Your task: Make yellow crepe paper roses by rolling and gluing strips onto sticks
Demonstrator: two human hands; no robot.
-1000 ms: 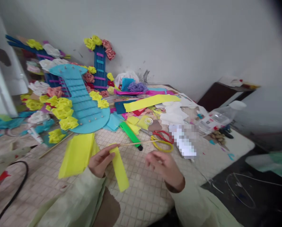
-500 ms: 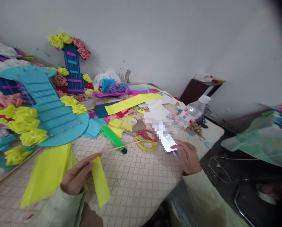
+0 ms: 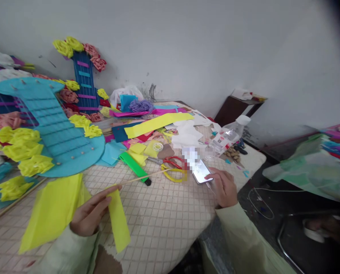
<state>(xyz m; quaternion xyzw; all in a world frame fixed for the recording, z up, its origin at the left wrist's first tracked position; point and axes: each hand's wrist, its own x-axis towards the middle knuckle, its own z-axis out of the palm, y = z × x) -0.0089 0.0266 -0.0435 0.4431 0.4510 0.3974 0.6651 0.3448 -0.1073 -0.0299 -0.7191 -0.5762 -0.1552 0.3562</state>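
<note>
My left hand point(image 3: 90, 213) pinches a thin wooden stick point(image 3: 147, 176) together with a yellow paper strip point(image 3: 118, 220) that hangs down from my fingers. My right hand point(image 3: 223, 184) rests at the table's right side, its fingertips touching a phone point(image 3: 202, 171) that lies on the checked tablecloth point(image 3: 164, 213). A larger sheet of yellow paper point(image 3: 51, 211) lies just left of my left hand.
Red and yellow scissors point(image 3: 175, 169), a green cutter point(image 3: 134, 165) and scraps of coloured paper cover the table's middle. A blue board with yellow paper flowers point(image 3: 50, 125) stands at left. A plastic bottle point(image 3: 229, 135) lies at right. A dark side table point(image 3: 234, 108) stands by the wall.
My right hand has gone from the stick to the phone at the right. The view swung right. My left hand keeps the stick and strip.
</note>
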